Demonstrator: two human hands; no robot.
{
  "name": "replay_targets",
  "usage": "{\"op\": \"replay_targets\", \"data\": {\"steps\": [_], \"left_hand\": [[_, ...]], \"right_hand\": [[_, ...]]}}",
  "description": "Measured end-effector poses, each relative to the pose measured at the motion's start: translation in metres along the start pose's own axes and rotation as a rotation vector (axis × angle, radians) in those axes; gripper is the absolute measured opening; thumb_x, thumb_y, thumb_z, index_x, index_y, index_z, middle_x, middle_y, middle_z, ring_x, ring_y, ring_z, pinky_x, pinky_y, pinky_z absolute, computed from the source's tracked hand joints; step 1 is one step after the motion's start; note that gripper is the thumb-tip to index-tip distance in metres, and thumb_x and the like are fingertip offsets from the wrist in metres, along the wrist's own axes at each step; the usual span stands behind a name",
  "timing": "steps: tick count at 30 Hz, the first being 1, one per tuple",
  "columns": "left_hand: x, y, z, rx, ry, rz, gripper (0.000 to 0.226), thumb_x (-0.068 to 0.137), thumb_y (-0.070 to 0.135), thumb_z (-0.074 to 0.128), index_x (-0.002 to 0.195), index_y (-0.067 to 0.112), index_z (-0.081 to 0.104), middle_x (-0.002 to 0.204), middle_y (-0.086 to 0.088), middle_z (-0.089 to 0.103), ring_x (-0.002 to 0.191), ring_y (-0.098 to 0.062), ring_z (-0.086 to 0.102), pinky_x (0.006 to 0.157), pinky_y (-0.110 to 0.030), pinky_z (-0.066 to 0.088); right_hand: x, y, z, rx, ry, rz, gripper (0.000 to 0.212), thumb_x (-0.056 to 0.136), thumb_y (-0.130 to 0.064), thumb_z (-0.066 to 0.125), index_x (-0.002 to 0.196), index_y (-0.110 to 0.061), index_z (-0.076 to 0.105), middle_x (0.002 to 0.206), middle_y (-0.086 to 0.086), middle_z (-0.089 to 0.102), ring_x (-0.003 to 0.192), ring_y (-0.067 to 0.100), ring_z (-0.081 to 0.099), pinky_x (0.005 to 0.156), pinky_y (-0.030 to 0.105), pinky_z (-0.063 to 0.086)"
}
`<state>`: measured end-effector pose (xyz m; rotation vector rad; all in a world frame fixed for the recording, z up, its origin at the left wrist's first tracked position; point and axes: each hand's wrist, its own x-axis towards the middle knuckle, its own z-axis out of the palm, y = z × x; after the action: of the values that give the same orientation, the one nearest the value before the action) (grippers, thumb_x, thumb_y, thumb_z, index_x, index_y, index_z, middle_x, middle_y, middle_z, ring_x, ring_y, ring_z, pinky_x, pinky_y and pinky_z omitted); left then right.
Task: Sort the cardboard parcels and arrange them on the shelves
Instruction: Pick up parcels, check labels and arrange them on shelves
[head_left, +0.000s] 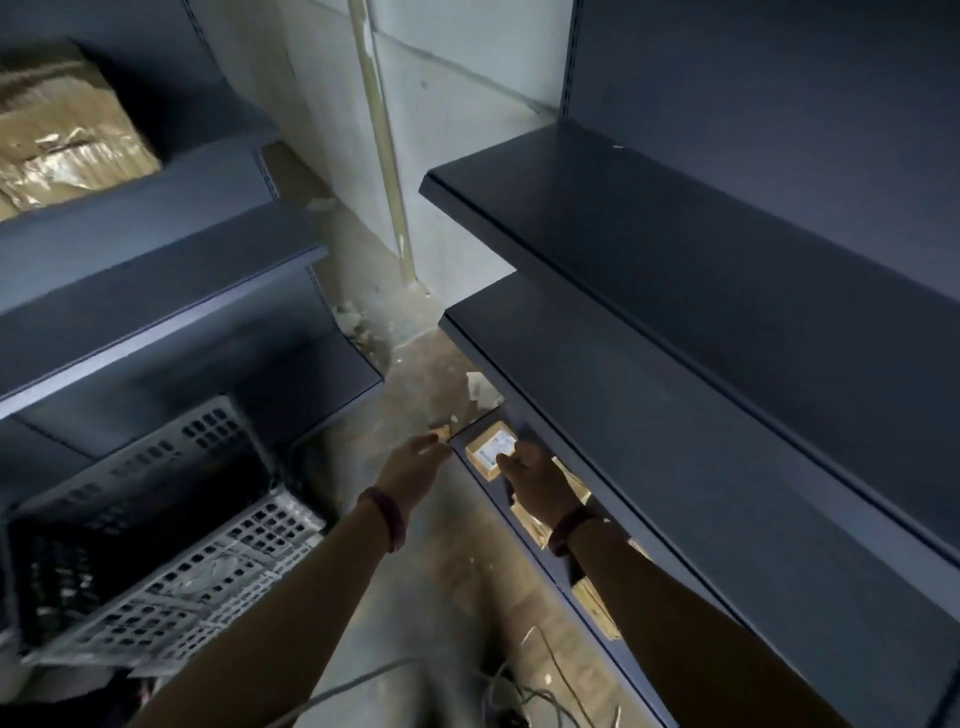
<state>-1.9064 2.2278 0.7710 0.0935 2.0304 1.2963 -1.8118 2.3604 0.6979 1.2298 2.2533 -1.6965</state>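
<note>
A small cardboard parcel (488, 448) with a white label lies at the far end of the lowest right shelf (524, 540). My right hand (535, 480) reaches under the shelf above and grips the parcel's near edge with curled fingers. More flat cardboard parcels (530, 525) lie in a row on that same shelf, partly hidden by my right forearm. My left hand (413, 467) stretches toward the shelf's far corner with fingers extended, holding nothing I can make out. A large tape-wrapped parcel (67, 130) sits on an upper left shelf.
Dark metal shelves (675, 249) stand on the right and on the left (156, 291), with a narrow concrete aisle between them. A grey perforated plastic crate (166, 525) lies tilted at the lower left. Loose cables (519, 691) and paper scraps (480, 387) lie on the floor.
</note>
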Motion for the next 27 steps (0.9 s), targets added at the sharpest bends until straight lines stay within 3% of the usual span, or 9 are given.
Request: {"op": "replay_targets", "data": {"steps": [4,7,9,10,13,17,22,24,27], "left_hand": [[0.071,0.007,-0.009,0.065,-0.065,-0.010,0.020,0.094,0.020,0.055,0.114,0.018,0.060,0.115,-0.011,0.060,0.098,-0.022,0.053,0.083,-0.030,0.040],[0.125,0.005,-0.011,0.156,-0.141,-0.026,0.017,0.095,0.020,0.054,0.108,0.016,0.063,0.110,-0.009,0.059,0.107,-0.026,0.053,0.094,-0.036,0.043],[0.163,-0.003,-0.012,0.251,-0.209,0.004,0.012,0.096,0.019,0.051,0.097,0.018,0.062,0.100,-0.009,0.058,0.100,-0.024,0.053,0.092,-0.036,0.044],[0.184,-0.007,-0.013,0.282,-0.239,0.014,0.017,0.096,0.020,0.051,0.107,0.015,0.063,0.106,-0.010,0.059,0.102,-0.024,0.055,0.090,-0.036,0.044],[0.242,-0.029,-0.012,0.259,-0.315,0.029,0.034,0.095,0.019,0.052,0.128,0.015,0.055,0.124,-0.004,0.059,0.112,-0.021,0.056,0.087,-0.032,0.045],[0.309,-0.070,0.001,0.278,-0.379,0.063,0.026,0.094,0.016,0.053,0.120,0.021,0.056,0.117,-0.006,0.060,0.103,-0.018,0.056,0.078,-0.026,0.041],[0.387,-0.143,0.031,0.331,-0.448,0.078,0.011,0.095,0.018,0.053,0.103,0.027,0.051,0.111,0.001,0.053,0.099,-0.011,0.049,0.083,-0.025,0.038],[0.416,-0.176,0.043,0.364,-0.457,0.107,0.011,0.096,0.020,0.052,0.105,0.025,0.051,0.107,0.003,0.051,0.098,-0.011,0.048,0.083,-0.026,0.037],[0.467,-0.230,0.066,0.433,-0.435,0.141,0.010,0.096,0.021,0.052,0.103,0.027,0.048,0.106,0.004,0.049,0.097,-0.011,0.046,0.081,-0.027,0.035]], "right_hand": [[0.061,-0.005,0.025,0.024,0.043,0.029,0.025,0.078,-0.059,0.048,0.078,-0.037,0.037,0.078,-0.015,0.039,0.083,0.013,0.043,0.080,0.030,0.034],[0.096,-0.006,0.045,0.069,0.093,0.094,0.056,0.078,-0.060,0.047,0.108,-0.013,0.056,0.104,0.007,0.059,0.098,0.017,0.051,0.083,0.029,0.037],[0.113,-0.009,0.057,0.096,0.137,0.119,0.060,0.091,-0.052,0.048,0.131,-0.008,0.050,0.118,0.007,0.059,0.108,0.018,0.055,0.086,0.028,0.041],[0.121,-0.010,0.064,0.105,0.164,0.139,0.056,0.095,-0.049,0.047,0.135,-0.010,0.048,0.125,0.006,0.058,0.115,0.019,0.055,0.092,0.030,0.043],[0.151,0.002,0.089,0.120,0.224,0.177,0.050,0.098,-0.040,0.047,0.140,-0.013,0.043,0.140,0.006,0.051,0.128,0.019,0.048,0.105,0.033,0.041],[0.196,0.030,0.125,0.135,0.273,0.228,0.050,0.100,-0.036,0.047,0.144,-0.016,0.036,0.145,0.004,0.046,0.132,0.018,0.044,0.106,0.028,0.037],[0.275,0.094,0.169,0.203,0.297,0.314,0.053,0.097,-0.044,0.048,0.143,-0.021,0.037,0.147,0.003,0.044,0.132,0.018,0.043,0.109,0.033,0.038],[0.306,0.125,0.184,0.221,0.296,0.332,0.052,0.097,-0.043,0.048,0.144,-0.022,0.036,0.146,0.003,0.044,0.132,0.018,0.044,0.107,0.031,0.039],[0.346,0.170,0.203,0.211,0.319,0.329,0.049,0.100,-0.038,0.046,0.144,-0.020,0.035,0.144,0.003,0.046,0.123,0.015,0.049,0.087,0.017,0.043]]}}
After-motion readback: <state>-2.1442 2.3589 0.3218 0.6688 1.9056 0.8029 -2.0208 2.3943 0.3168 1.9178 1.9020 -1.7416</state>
